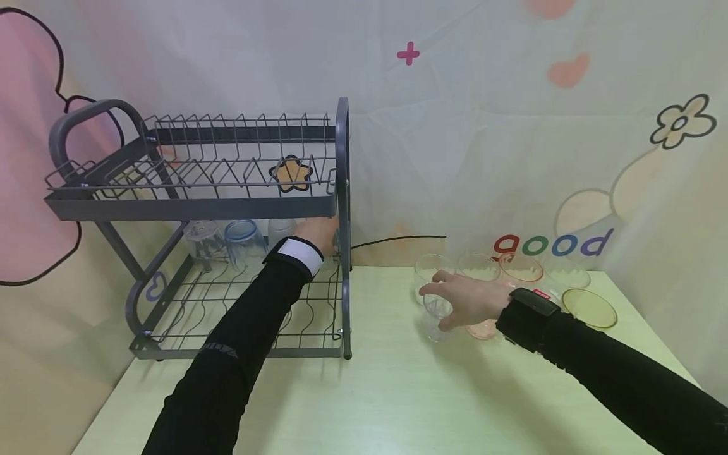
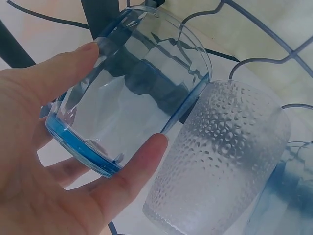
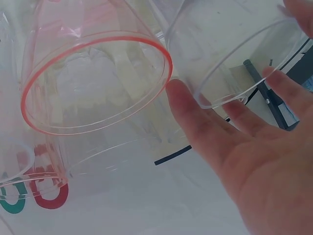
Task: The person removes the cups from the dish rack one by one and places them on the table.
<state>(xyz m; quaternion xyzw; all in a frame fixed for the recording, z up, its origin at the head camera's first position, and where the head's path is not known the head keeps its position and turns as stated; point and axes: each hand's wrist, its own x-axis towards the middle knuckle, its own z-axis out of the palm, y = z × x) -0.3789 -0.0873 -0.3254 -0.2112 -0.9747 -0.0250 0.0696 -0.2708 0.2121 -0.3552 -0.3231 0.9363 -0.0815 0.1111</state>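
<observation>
My left hand (image 2: 54, 161) has its thumb and fingers curled around a clear ribbed tumbler with a blue base (image 2: 132, 88), holding it inside the lower tier of the grey two-tier metal dish rack (image 1: 196, 208), up near the rack's right post. Just beside it, touching or nearly so, stands an inverted frosted glass with a dimpled surface (image 2: 220, 156), and a second blue-tinted glass (image 2: 283, 196) shows blurred at the edge of the left wrist view. From the head camera I see these glasses lined up along the back of the lower wire shelf.

My right hand (image 1: 472, 302) is out on the pale green table (image 1: 398, 392), fingers spread and only loosely curved around a plain clear glass tumbler (image 1: 435, 313); in the right wrist view the fingertips (image 3: 178, 93) lie against its wall without a firm grasp yet. Next to it sits a clear glass with a red rim (image 3: 93, 83), with more clear and tinted glassware and a yellowish dish (image 1: 589, 308) near the wall.

I judge I'm mid-way through racking glasses: the left one is being seated, the right one being picked up. Next I'd want the blue-based tumbler settled base-up on the wires without knocking the dimpled glass, then a firm grasp on the clear tumbler.
</observation>
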